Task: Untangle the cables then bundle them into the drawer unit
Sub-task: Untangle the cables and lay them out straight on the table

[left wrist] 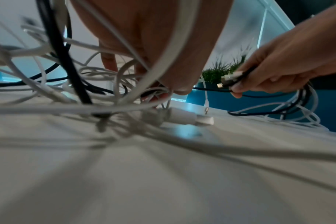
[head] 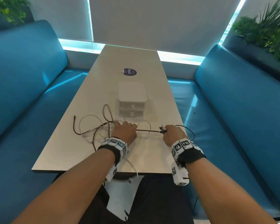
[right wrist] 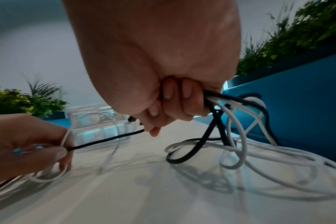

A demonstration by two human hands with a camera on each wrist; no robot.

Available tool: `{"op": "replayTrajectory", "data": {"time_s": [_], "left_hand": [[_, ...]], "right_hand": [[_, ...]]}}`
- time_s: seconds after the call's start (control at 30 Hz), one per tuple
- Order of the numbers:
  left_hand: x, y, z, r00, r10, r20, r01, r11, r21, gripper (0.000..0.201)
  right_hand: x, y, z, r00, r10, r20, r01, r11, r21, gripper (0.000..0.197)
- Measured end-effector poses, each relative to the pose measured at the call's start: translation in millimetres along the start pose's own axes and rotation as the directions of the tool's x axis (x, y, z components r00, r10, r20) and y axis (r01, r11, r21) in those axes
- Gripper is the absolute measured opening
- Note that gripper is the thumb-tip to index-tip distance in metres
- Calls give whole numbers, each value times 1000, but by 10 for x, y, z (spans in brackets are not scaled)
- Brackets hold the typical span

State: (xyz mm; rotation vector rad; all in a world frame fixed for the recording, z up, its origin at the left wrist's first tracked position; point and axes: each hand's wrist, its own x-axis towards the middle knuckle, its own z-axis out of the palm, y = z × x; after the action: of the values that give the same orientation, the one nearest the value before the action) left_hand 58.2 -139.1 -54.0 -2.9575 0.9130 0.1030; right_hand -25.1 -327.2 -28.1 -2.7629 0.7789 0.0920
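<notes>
A tangle of white and black cables (head: 95, 129) lies on the pale table (head: 74, 156), just left of my left hand (head: 125, 126). That hand sits low in the tangle (left wrist: 71, 78) and pinches a black cable (right wrist: 105, 139), with a white loop round its fingers. The black cable (head: 148, 130) runs taut across to my right hand (head: 166, 130). My right hand (right wrist: 159, 119) grips a bunch of black and white cable ends, and their plugs (left wrist: 229, 79) stick out of the fist. The clear two-drawer unit (head: 131, 102) stands just beyond both hands with both drawers closed.
Cable loops (right wrist: 240, 145) trail from my right fist toward the table's right edge, and a white cable (head: 132, 168) hangs over the near edge. A white plug (left wrist: 190, 119) lies on the table. A purple sticker (head: 130, 71) is farther back. Blue benches (head: 241, 102) flank the table.
</notes>
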Motion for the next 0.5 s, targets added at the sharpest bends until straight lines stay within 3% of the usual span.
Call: {"op": "replayTrajectory", "data": {"time_s": [0.17,0.33,0.5], "left_hand": [[-9,-47,18,999,51,-15,-51,999,-4,26],[-31,-75,-3,996,92,23,-92,996,5,27],[-52,-21,-25,990,141,12,-141,990,-31,27]], "right_hand": [[-31,-56,12,998,41,-41,-41,999,-11,27],[-97,-202,94,987,-117,-114,128,987,97,19],[-177,-314,132,935,-349,-64,354,920,166,21]]}}
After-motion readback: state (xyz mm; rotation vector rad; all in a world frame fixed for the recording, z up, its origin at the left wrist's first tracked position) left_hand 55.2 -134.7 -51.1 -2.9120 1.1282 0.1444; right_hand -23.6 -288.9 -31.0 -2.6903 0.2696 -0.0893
